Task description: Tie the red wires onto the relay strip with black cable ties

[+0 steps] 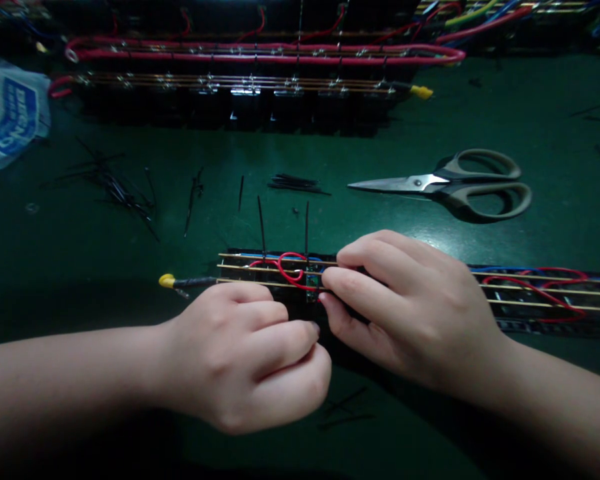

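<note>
Curling inward, the left hand [253, 367] sits at the near edge of a wired strip [273, 273], its grip closed; I cannot tell on what. The right hand [410, 313] bends over the strip, probably steadying it, its grip partly closed, any pinch hidden. The strip lies across the surface [205, 147], dark, with brass-coloured rods [520, 303], looping red wires [279, 267] and two black ties [307, 227] jutting away. Beyond, scissors [440, 183] lie perhaps for easy reach; farthest, a larger wired assembly [260, 83].

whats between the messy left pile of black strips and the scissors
In the head view, between the pile and scissors: a small clump, a single strip, a neat bundle and, near it, a tiny dark scrap.
</note>
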Demonstrator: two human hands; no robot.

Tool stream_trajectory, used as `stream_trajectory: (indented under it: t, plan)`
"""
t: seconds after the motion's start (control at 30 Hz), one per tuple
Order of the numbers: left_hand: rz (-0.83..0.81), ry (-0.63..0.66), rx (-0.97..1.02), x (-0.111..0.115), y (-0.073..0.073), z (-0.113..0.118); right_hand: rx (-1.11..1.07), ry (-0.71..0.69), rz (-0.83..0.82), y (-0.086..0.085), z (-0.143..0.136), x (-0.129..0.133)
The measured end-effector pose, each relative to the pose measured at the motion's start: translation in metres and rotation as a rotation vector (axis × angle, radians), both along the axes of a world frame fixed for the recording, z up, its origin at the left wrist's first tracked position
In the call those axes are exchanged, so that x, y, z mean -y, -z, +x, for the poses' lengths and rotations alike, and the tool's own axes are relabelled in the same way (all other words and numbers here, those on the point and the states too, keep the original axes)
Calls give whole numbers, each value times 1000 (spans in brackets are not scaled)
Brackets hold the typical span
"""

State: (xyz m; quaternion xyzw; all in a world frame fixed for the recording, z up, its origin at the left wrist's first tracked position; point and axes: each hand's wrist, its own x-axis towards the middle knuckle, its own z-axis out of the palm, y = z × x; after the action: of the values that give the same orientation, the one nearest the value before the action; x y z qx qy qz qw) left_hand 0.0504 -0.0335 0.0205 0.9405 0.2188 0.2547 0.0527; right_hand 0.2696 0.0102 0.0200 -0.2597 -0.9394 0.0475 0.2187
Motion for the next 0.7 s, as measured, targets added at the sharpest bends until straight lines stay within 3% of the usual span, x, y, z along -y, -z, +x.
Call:
stream_trajectory:
  t: [0.7]
  plan:
    - [41,-4,-186,-4,1,1,-2,-20,17,1,0,-1]
